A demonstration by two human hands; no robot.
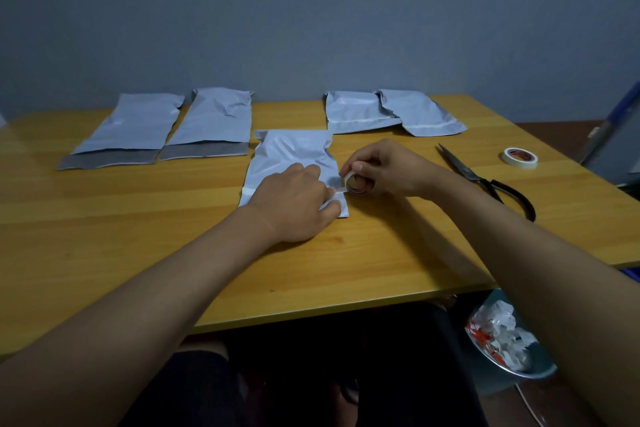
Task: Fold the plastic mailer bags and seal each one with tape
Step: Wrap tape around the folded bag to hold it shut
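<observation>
While the left hand lies flat with straight fingers on the folded near end of the pale grey plastic mailer bag, the right hand grips a small white roll of tape at the bag's right edge, fingers curled round it. The two hands are close together, just short of touching. A white strip of tape runs across the fold, showing at the bag's left edge and again beside the roll.

The likely trouble is here — if the left hand eases off as the roll is drawn out, the slick plastic could spring open or slide on the yellow wooden table, and the strip would set crooked or wrinkled. Tape pulled too steeply might also lift the end already stuck down.

The bag sits at mid-table, its long axis running away from the person, folded end nearest, closed bottom pointing toward the wall.

Further right lie black-handled scissors, blades pointing away, and beyond them a second white tape roll. At the far edge — two unfolded grey mailers with dark open flaps on the left, two folded, taped mailers on the right, overlapping.
</observation>
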